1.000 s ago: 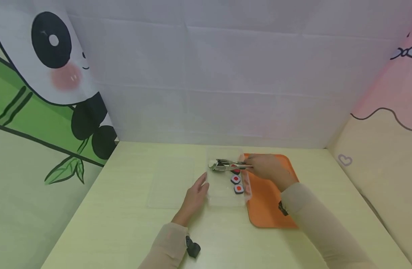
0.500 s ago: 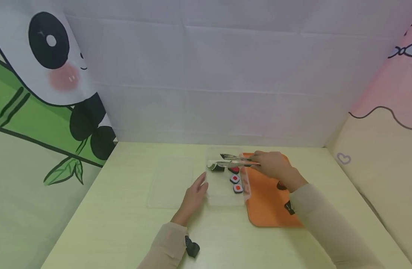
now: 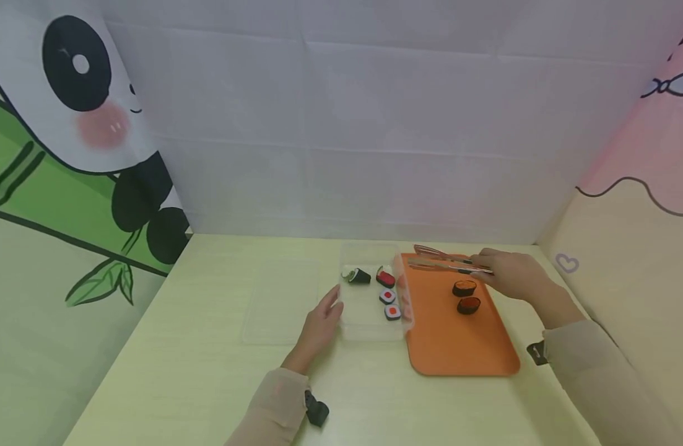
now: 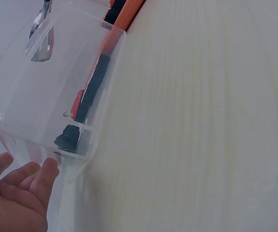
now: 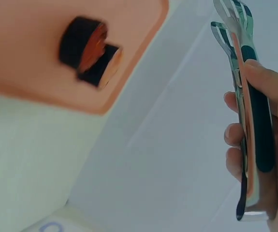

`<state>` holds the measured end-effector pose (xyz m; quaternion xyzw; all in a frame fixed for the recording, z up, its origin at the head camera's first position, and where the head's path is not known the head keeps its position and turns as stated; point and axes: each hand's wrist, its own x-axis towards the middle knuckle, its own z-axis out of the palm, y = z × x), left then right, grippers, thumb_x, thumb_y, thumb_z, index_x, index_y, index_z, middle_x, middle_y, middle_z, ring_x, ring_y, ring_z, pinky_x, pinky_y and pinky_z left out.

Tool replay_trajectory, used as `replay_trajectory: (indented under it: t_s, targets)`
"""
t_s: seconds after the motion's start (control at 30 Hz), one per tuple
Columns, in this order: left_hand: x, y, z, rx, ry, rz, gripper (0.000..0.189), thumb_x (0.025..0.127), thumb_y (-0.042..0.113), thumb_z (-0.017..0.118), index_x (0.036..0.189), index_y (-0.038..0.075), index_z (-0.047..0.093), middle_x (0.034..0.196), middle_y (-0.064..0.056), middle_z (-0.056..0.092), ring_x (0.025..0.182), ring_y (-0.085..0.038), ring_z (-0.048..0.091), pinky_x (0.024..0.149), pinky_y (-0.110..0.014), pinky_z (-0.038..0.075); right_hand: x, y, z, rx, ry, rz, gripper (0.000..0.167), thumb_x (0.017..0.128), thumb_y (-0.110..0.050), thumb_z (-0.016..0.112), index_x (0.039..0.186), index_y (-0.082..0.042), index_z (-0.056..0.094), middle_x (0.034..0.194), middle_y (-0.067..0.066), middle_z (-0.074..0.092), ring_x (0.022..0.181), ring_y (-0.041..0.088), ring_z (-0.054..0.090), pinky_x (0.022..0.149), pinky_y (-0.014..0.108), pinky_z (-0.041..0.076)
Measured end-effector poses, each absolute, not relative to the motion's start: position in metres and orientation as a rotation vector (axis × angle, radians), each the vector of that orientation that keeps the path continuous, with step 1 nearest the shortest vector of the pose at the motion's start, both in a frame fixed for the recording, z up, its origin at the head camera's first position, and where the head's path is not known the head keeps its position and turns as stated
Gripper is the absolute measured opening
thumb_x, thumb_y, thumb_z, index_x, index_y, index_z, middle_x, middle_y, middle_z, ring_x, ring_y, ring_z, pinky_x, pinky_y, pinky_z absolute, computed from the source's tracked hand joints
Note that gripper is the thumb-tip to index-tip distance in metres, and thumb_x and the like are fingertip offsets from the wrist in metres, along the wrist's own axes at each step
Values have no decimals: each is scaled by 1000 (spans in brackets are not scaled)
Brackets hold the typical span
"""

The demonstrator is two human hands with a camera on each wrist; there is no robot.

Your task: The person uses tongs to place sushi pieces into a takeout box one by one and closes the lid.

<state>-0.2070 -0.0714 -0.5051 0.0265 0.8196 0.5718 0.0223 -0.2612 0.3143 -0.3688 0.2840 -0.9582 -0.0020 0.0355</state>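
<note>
My right hand (image 3: 514, 274) grips metal tongs (image 5: 251, 96) with dark handle grips, their tips parted with nothing between them. They reach over the far end of the orange tray (image 3: 458, 350). Two dark toy sushi pieces with orange and red tops, one (image 3: 464, 288) behind the other (image 3: 468, 305), sit on that tray. With relaxed fingers, my left hand (image 3: 319, 325) touches the left wall of a clear plastic box (image 4: 47, 96). Inside lie a dark cone-shaped hand roll (image 3: 360, 277), a red-topped piece (image 3: 386, 277) and two small round rolls (image 3: 392, 312).
A clear flat lid (image 3: 280, 303) lies on the pale table (image 3: 363, 396) left of the box. The box's right side overlaps the tray's left edge. A pale cloth wall (image 3: 363, 124) rises behind the table, with printed panels at both sides.
My right hand has lifted the tongs off the hand roll in the box and moved right, over the tray. The tray's two pieces have come into sight. My left hand stays at the box.
</note>
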Motion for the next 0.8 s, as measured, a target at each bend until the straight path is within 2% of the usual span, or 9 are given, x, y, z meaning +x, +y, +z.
replay_trajectory:
  t_s: [0.37, 0.57, 0.8]
  targets:
    - [-208, -72, -510, 98, 2536, 1796, 50, 104, 29, 44, 152, 16, 37, 149, -13, 41, 127, -36, 48, 105, -51, 37, -248, 378, -381, 755, -3092, 60, 31, 94, -27, 65, 114, -4, 68, 95, 1, 63, 64, 9, 49, 53, 32, 41]
    - [-207, -71, -510, 112, 2530, 1802, 50, 105, 28, 43, 152, 14, 36, 149, -15, 41, 128, -37, 47, 105, -51, 37, -247, 389, -386, 769, -3129, 41, 31, 90, -29, 68, 110, -4, 69, 92, 1, 62, 64, 8, 49, 52, 32, 42]
    - [-209, -71, -510, 117, 2531, 1801, 49, 105, 26, 44, 151, 12, 36, 149, -16, 41, 128, -37, 47, 105, -51, 37, -252, 396, -393, 759, -3151, -6, 38, 91, -33, 68, 113, -1, 69, 97, 5, 64, 69, 11, 56, 55, 36, 47]
